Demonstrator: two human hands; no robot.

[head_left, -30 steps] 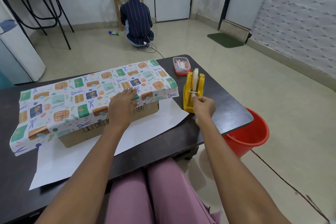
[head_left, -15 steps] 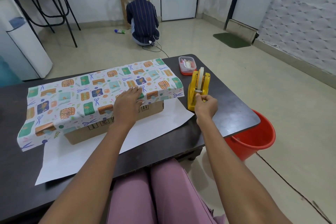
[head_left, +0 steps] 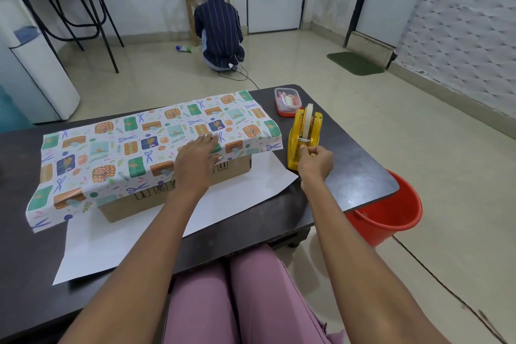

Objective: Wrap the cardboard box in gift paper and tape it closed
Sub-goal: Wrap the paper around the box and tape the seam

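Observation:
A brown cardboard box (head_left: 178,193) lies on the dark table (head_left: 354,165). Patterned gift paper (head_left: 125,148) is folded over its top and overhangs at both ends; the paper's white underside (head_left: 156,232) spreads on the table in front of the box. My left hand (head_left: 199,159) presses flat on the paper at the box's near top edge. To the right of the box stands a yellow tape dispenser (head_left: 304,137). My right hand (head_left: 317,160) is at its front, with thumb and fingers pinching the tape end at the cutter.
A small clear container with a red base (head_left: 287,102) sits behind the dispenser. A red bucket (head_left: 391,212) stands on the floor by the table's right corner. A person (head_left: 219,25) squats on the floor far behind, near a wooden chair. My knees are under the table's near edge.
The view has shifted a little. My right hand stays at the dispenser's cutter, pinching the tape end. My left hand keeps pressing the paper on the box.

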